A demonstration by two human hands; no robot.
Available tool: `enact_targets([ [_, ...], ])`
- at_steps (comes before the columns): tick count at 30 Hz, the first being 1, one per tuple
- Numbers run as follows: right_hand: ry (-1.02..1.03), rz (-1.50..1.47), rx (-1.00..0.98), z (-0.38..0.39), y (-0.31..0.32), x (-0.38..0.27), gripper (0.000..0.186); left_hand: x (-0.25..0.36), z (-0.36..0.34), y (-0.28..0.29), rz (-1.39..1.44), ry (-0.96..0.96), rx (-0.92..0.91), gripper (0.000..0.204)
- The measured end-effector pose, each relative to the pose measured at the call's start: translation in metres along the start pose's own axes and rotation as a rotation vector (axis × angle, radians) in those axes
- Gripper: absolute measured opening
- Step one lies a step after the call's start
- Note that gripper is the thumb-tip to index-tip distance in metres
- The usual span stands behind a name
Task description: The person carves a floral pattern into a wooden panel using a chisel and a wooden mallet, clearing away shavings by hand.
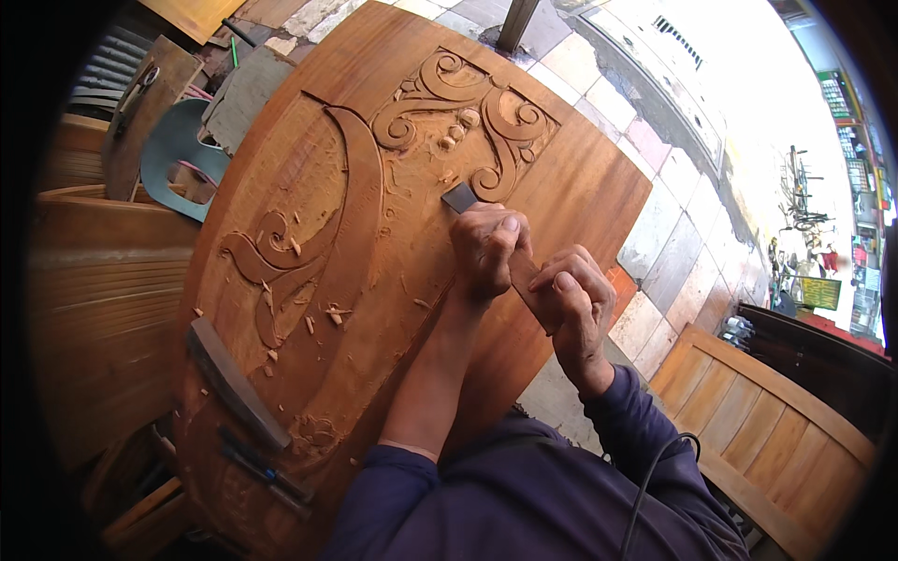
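A chisel with a flat steel blade (459,197) and a wooden handle (529,297) is in both of my hands. My left hand (488,251) is wrapped round it just behind the blade. My right hand (577,313) grips the handle's rear end. The blade tip rests at the recessed ground of a large brown wooden panel (552,201), below a relief of carved scrolls (458,103). A long curved leaf (360,187) with more scrollwork is carved to the left. Small wood chips (335,314) lie scattered over the panel.
A dark curved bar (238,385) and slim blue-and-black tools (267,475) lie on the panel's near left. A teal chair (173,154) and stacked wood (112,309) stand left. Floor tiles (669,238) and a slatted wooden panel (758,425) are right. A black cable (645,486) crosses my right sleeve.
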State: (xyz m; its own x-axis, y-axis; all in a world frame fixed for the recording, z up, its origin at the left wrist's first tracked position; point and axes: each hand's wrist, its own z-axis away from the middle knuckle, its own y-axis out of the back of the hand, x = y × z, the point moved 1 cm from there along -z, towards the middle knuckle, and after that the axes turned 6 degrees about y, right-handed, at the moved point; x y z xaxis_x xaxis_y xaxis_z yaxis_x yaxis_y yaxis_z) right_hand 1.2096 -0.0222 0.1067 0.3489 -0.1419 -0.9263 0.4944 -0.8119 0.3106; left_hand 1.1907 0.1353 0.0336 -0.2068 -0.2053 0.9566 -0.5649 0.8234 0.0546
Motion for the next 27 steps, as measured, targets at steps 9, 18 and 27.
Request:
enact_targets([
  [9,-0.076,-0.011,0.000,-0.009,-0.003,-0.001,0.039,-0.004,-0.002,0.001,-0.048,-0.021,0.019,0.052],
  [18,0.075,0.012,0.005,0.021,0.020,0.001,0.036,-0.004,-0.006,0.007,-0.092,-0.043,0.037,0.054],
  [27,0.066,0.055,0.053,0.016,0.016,0.006,0.036,0.000,-0.001,0.002,-0.064,-0.037,0.003,0.052],
])
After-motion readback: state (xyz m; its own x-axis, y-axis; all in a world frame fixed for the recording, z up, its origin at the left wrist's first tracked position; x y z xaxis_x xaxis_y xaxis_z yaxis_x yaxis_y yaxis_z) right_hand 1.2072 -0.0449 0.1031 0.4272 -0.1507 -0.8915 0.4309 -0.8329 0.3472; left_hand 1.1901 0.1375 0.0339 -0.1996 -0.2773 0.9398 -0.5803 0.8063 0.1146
